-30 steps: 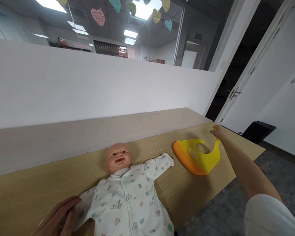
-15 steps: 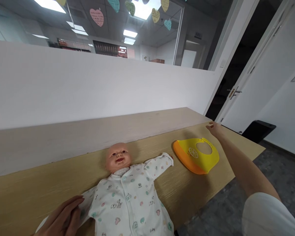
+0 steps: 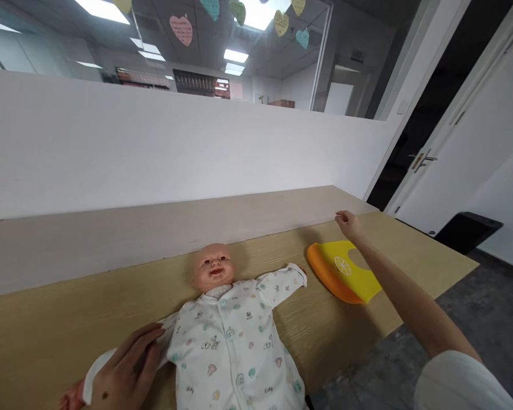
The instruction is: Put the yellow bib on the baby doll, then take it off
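A baby doll (image 3: 239, 347) lies face up in a white patterned romper, its arms spread to the sides. My left hand (image 3: 130, 364) is wrapped over the doll's sleeved arm at the left; the doll's own hand shows beyond the cuff. To the right of the doll lies a bib (image 3: 346, 267), yellow with an orange pocket and a white citrus-slice print. My right hand (image 3: 348, 224) hovers above the bib's far side, fingers curled together, nothing visible in them. My right forearm hides part of the bib's neck opening and right side.
Both lie on a long wooden table (image 3: 427, 245) against a white wall (image 3: 188, 154). A raised ledge (image 3: 256, 213) runs along its back. Past the table's right end are a black object (image 3: 468, 232) and a door (image 3: 474, 154). Grey floor (image 3: 444, 336) shows below the front edge.
My right hand has moved left, from beyond the bib's right side to above its far side, and its fingers have drawn together. My left hand stays on the doll's arm. The view has shifted slightly.
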{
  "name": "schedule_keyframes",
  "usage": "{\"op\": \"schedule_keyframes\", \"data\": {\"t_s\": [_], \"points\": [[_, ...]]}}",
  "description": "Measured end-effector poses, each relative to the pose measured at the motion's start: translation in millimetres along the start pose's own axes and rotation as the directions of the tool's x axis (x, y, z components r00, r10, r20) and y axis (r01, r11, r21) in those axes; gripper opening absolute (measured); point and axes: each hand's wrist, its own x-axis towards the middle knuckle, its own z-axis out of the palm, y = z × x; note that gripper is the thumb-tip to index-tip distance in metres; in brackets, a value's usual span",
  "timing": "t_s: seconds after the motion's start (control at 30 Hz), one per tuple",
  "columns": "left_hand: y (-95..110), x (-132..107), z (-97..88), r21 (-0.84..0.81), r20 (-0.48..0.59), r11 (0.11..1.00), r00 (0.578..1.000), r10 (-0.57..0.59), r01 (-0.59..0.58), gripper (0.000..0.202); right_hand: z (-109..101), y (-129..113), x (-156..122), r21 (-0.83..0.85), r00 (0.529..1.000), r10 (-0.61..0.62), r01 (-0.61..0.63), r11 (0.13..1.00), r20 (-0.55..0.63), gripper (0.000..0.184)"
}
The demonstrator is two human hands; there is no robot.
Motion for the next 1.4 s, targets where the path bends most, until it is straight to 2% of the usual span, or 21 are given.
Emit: {"op": "schedule_keyframes", "data": {"t_s": [0.07,0.13,0.23,0.3,0.4,0.47,0.5,0.57,0.67,0.77,0.8,0.9,1.0,1.1,1.23,1.4], "points": [[3.1,1.3,0.3,0.005,0.010,0.999,0.999,0.043,-0.043,0.024,29.9,-30.2,-23.7,0.141,0.994,-0.090,0.080,0.987,0.068,0.035],[5.4,1.7,0.4,0.008,0.010,0.998,0.998,0.059,-0.059,0.021,58.3,-62.8,-53.2,0.299,0.956,-0.208,0.141,0.944,0.206,0.035],[10.0,2.6,-0.8,-0.009,0.004,1.000,1.000,0.014,-0.014,0.020,86.3,-109.0,-97.6,0.448,0.817,-0.419,0.226,0.865,0.396,0.029],[14.2,5.7,-2.5,-0.011,0.020,0.999,0.999,-0.042,0.043,0.022,93.0,-133.3,-120.3,0.469,0.717,-0.509,0.282,0.837,0.477,0.028],[16.7,15.9,-5.4,-0.008,0.059,0.994,0.992,-0.107,0.108,0.025,92.8,-154.2,-140.0,0.454,0.599,-0.556,0.331,0.827,0.575,0.028],[11.7,22.8,-7.9,-0.010,0.069,0.992,0.990,-0.123,0.124,0.026,90.6,-156.9,-145.2,0.441,0.543,-0.574,0.367,0.819,0.613,0.032],[6.7,24.6,-9.6,-0.005,0.070,0.992,0.989,-0.128,0.129,0.026,89.4,-155.0,-146.2,0.430,0.533,-0.576,0.384,0.817,0.620,0.035],[-6.8,22.6,-14.2,0.018,0.074,0.991,0.988,-0.135,0.134,0.027,87.0,-145.6,-146.3,0.405,0.545,-0.568,0.399,0.823,0.617,0.036],[-29.3,5.4,-21.5,0.033,0.096,0.994,0.990,-0.103,0.100,0.031,82.9,-121.4,-143.9,0.393,0.575,-0.551,0.387,0.834,0.605,0.027],[-43.9,-17.4,-25.4,-0.011,0.097,0.992,0.987,-0.126,0.128,0.049,79.2,-94.7,-141.0,0.402,0.585,-0.537,0.356,0.844,0.609,0.015],[-46.3,-23.4,-26.0,-0.025,0.095,0.989,0.985,-0.144,0.147,0.056,78.2,-87.1,-140.3,0.391,0.590,-0.519,0.341,0.855,0.618,0.017],[-49.3,-32.8,-28.1,-0.041,0.144,0.982,0.974,-0.175,0.183,0.072,75.3,-71.7,-139.2,0.336,0.584,-0.465,0.321,0.885,0.666,0.043],[-53.0,-32.7,-30.7,-0.015,0.233,0.984,0.958,-0.168,0.176,0.069,72.0,-66.3,-139.4,0.330,0.549,-0.464,0.330,0.884,0.695,0.057],[-59.6,-31.0,-31.2,0.014,0.254,0.989,0.956,-0.145,0.147,0.058,68.7,-66.0,-139.1,0.358,0.531,-0.461,0.291,0.887,0.711,0.060],[-66.2,-29.4,-30.0,0.054,0.233,0.993,0.966,-0.116,0.106,0.045,63.8,-70.5,-138.6,0.356,0.566,-0.435,0.251,0.900,0.700,0.053],[-61.4,-23.8,-32.7,0.141,0.199,0.986,0.973,-0.114,0.086,0.045,57.7,-81.3,-140.9,0.297,0.605,-0.426,0.306,0.904,0.672,0.042]]}}
